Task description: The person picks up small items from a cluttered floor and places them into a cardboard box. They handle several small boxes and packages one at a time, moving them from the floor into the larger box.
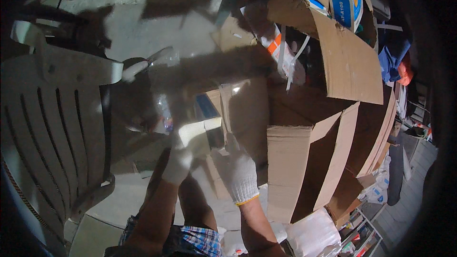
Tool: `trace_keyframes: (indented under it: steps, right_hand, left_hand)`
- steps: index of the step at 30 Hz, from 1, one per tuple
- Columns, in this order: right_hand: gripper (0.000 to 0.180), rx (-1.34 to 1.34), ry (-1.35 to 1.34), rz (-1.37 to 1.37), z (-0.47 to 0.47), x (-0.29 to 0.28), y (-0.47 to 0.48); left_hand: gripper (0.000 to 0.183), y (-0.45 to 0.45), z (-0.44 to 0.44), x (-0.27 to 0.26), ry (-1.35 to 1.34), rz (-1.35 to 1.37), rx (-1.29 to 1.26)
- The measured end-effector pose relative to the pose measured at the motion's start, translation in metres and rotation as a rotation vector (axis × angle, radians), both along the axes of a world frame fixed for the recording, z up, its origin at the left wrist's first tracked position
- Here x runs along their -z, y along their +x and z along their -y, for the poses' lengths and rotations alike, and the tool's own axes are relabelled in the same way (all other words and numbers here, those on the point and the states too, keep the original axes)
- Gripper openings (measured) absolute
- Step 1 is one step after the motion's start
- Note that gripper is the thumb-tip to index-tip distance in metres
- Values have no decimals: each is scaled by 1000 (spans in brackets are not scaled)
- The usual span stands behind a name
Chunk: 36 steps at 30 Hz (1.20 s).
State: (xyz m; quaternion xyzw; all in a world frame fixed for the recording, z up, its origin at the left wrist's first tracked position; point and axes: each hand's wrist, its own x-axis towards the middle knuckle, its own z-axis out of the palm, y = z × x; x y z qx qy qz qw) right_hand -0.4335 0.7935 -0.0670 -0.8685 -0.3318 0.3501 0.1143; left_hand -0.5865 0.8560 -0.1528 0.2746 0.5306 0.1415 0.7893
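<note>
My left hand (179, 162), in a white knit glove, grips the near left side of a small box (200, 127). The box has a brightly lit pale side and a dark blue face (207, 106); blur hides its finer detail. My right hand (237, 173), in a matching glove with a yellow-edged cuff, has its thumb and index finger around the box's dark near end (216, 137). Beneath and beyond it is an open cardboard carton (250, 114), partly in shadow, with a folded flap (225, 103) just right of the small box.
Large open cardboard boxes (289, 171) stand close on my right, with a raised flap (351, 64) above. A grey slatted plastic chair (53, 114) is at left. Clear plastic wrapping (165, 112) lies beyond my left hand. A wrapped white pack (314, 233) sits at lower right.
</note>
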Motion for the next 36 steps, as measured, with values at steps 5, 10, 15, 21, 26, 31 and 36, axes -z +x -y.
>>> trace_keyframes:
  steps: [5, 10, 15, 21, 26, 31, 36]
  right_hand:
    - [36, -73, 100, 123, 3, 2, 12]
    - [30, -89, 171, 474, -29, 51, 55]
    - [37, -146, 43, 543, -108, 164, 127]
    - [31, -524, -257, 341, -165, 321, 245]
    - [40, -422, -315, 240, -156, 370, 288]
    - [54, -395, -476, 193, -175, 366, 270]
    - [51, -358, -543, 390, -187, 386, 249]
  left_hand:
    - [26, -8, 0, 7, 357, -213, 247]
    - [21, 1, -11, 3, -20, -155, 63]
    - [18, -3, -23, -5, -112, -36, -195]
    - [14, -16, -31, -18, 264, -206, 320]
    - [14, -22, -36, -20, 507, -202, 842]
    - [18, -17, -26, -16, 312, -133, 822]
    - [23, -17, -22, -7, 295, -104, 855]
